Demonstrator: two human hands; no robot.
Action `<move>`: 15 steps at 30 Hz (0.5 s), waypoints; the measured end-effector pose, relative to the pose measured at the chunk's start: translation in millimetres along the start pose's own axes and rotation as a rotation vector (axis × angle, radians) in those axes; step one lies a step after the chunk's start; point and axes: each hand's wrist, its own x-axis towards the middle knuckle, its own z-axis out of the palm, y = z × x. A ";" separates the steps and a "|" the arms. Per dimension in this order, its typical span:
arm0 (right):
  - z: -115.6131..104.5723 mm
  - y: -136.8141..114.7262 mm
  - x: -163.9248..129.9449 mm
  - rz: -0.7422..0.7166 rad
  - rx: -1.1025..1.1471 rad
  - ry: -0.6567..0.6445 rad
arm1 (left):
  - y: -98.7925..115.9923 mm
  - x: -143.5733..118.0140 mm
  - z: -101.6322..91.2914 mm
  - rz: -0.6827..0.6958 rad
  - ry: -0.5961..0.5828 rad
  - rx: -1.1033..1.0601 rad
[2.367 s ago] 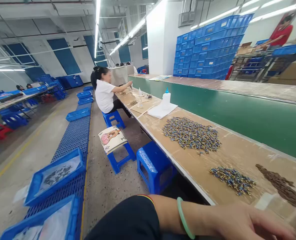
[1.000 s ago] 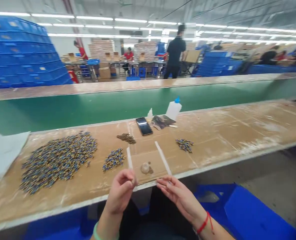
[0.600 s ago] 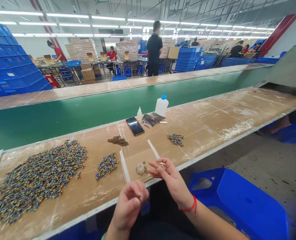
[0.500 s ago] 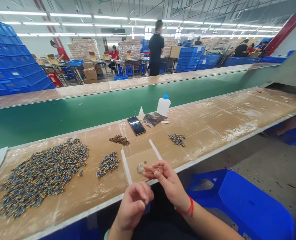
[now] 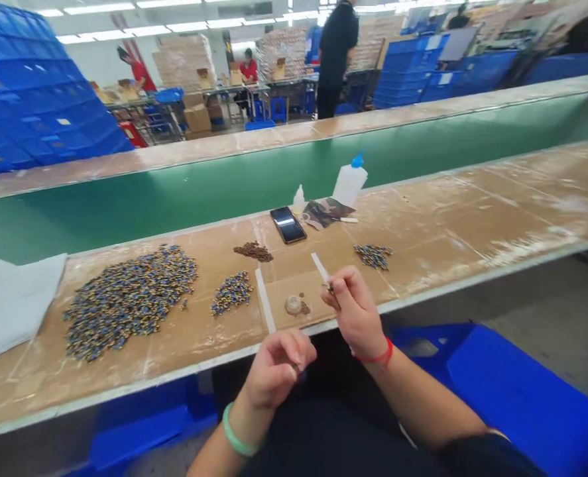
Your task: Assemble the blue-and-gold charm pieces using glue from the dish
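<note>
right hand (image 5: 356,311) with a pinched small part (image 5: 330,287) above the bench (image 5: 447,232); left hand (image 5: 278,368) curled below its edge

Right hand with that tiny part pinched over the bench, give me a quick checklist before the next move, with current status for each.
1. Right hand pinches a small dark part: ok.
2. Left hand curled below the bench edge; its contents: cannot tell.
3. Glue blob lies between the white tape strips, uncovered: ok.
4. Small blue-and-gold pile sits left of the strips, apart from the large pile: ok.
5. Phone and glue bottle stand behind the work spot: ok.
</note>
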 end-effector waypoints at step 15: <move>-7.5 -1.8 -6.9 0.055 0.047 -0.170 | -7.2 -9.4 -10.7 0.051 -0.024 -0.052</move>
